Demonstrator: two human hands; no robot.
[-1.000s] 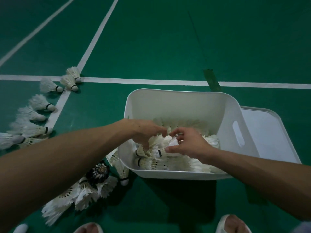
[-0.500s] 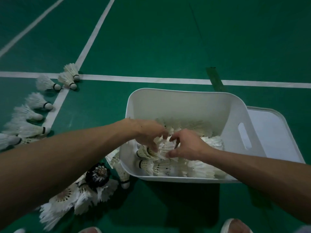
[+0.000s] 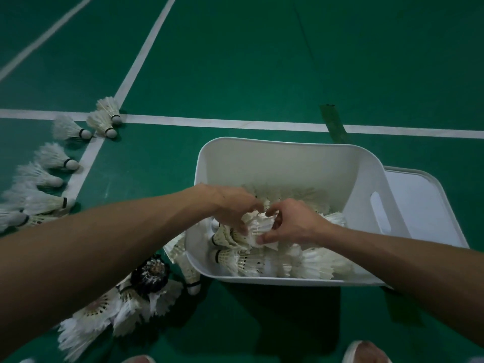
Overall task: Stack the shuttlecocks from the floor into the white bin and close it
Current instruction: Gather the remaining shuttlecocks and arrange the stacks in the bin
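Note:
A white bin (image 3: 275, 163) stands open on the green court floor, with several white shuttlecocks lying in rows along its bottom (image 3: 301, 265). Both my hands reach inside it. My left hand (image 3: 233, 208) and my right hand (image 3: 293, 224) grip the same stacked shuttlecocks (image 3: 259, 226) from either side, fingers curled round the feathers. The bin's white lid (image 3: 424, 205) lies flat on the floor at its right. More shuttlecocks lie loose on the floor in a line at the left (image 3: 49, 158) and in a pile at the lower left (image 3: 110, 310).
A dark shuttlecock (image 3: 152, 276) lies on the pile by the bin's near left corner. White court lines (image 3: 235, 124) cross the floor beyond the bin. A strip of dark green tape (image 3: 335, 124) crosses the line. My feet (image 3: 366, 353) show at the bottom edge.
Both hands stay inside the bin on the same shuttlecock stack. The right hand has shifted slightly and its thumb now presses lower on the feathers.

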